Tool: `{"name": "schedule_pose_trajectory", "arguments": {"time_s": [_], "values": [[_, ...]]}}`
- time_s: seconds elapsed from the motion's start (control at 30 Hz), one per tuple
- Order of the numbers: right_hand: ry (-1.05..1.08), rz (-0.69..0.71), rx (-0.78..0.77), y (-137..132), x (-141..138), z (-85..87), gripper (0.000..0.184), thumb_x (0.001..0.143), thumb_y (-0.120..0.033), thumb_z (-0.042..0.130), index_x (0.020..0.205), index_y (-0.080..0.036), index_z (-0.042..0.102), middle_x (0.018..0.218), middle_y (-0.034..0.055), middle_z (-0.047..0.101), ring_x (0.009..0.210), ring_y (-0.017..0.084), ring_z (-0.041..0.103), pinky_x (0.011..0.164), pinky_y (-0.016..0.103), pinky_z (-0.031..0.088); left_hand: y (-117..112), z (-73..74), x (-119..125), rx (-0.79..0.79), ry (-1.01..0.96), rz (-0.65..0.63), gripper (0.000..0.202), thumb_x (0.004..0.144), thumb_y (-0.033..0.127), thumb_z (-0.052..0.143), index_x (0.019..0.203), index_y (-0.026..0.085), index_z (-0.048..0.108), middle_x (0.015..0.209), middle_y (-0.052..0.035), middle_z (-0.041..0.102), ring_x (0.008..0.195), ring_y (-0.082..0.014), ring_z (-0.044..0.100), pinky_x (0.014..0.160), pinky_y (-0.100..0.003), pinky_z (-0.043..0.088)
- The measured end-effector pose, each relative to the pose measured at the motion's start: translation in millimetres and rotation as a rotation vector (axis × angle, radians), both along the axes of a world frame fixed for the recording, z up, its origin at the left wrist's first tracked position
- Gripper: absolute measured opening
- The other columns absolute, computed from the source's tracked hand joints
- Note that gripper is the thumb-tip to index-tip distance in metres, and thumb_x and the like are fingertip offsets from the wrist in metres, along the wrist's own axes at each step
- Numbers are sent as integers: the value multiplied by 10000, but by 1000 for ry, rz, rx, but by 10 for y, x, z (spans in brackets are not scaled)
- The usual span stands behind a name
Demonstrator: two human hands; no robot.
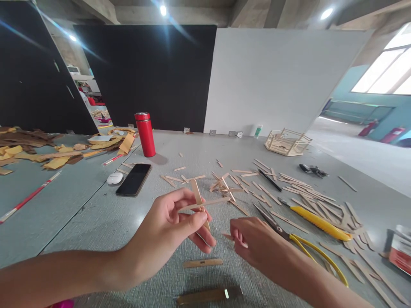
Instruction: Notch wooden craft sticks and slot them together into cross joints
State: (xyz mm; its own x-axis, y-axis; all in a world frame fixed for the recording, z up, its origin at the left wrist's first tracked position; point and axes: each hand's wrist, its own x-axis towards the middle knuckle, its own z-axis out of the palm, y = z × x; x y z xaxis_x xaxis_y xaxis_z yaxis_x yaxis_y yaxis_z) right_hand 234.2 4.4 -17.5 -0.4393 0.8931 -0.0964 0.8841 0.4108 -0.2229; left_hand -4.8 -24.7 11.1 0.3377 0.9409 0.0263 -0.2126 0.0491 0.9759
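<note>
Crossed wooden craft sticks (199, 194) are pinched between the thumb and fingers of my left hand (183, 218), above the table. Close by on the right, my right hand (252, 235) is closed on a short wooden stick (228, 236), whose pointed end sticks out toward the left hand. Below the hands lies a stick with a small dark slot (203, 263). Nearer to me rests a flat brownish tool with a shiny metal end (210, 296); its kind is unclear. Scissors with yellow handles (289, 235) lie partly behind my right forearm.
Loose craft sticks (308, 188) spread over the right side, with a yellow utility knife (321, 222) and black pen (269, 179). A stick-built frame (288, 142) stands behind. At left are a phone (134, 179), white case (114, 178), red flask (145, 136) and leather scraps (58, 158).
</note>
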Motion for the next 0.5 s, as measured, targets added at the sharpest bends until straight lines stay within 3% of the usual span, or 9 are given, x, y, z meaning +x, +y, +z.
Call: {"name": "schedule_pose_trajectory", "arguments": {"time_s": [0.1, 0.23, 0.37, 0.5], "values": [[171, -10, 14, 28, 13, 211, 165, 1007, -174, 460, 943, -235, 598, 839, 1, 726, 712, 141, 685, 644, 254, 511, -11, 7, 16, -25, 3, -23, 237, 965, 359, 684, 970, 125, 643, 742, -57, 720, 658, -166, 721, 666, -299, 617], [708, -114, 92, -69, -50, 419, 175, 1051, -359, 480, 960, -253, 584, 650, -49, 653, 484, 105, 598, 446, 206, 475, -48, 25, 43, -53, -48, -48, 263, 960, 365, 690, 943, 105, 657, 812, -49, 688, 639, -150, 721, 600, -259, 615], [924, -161, 316, -217, -135, 452, 78, 987, -343, 621, 971, -275, 657, 584, -55, 644, 447, 109, 603, 423, 191, 495, -83, 19, 62, -70, -97, -95, 231, 976, 338, 671, 980, 110, 642, 874, -62, 700, 641, -155, 736, 580, -254, 618], [993, -150, 393, -289, -191, 431, 33, 933, -282, 680, 900, -282, 683, 719, -20, 733, 544, 118, 693, 533, 178, 586, -111, 1, 78, -86, -142, -144, 214, 987, 326, 663, 993, 114, 642, 865, -61, 710, 636, -137, 731, 587, -238, 620]]}}
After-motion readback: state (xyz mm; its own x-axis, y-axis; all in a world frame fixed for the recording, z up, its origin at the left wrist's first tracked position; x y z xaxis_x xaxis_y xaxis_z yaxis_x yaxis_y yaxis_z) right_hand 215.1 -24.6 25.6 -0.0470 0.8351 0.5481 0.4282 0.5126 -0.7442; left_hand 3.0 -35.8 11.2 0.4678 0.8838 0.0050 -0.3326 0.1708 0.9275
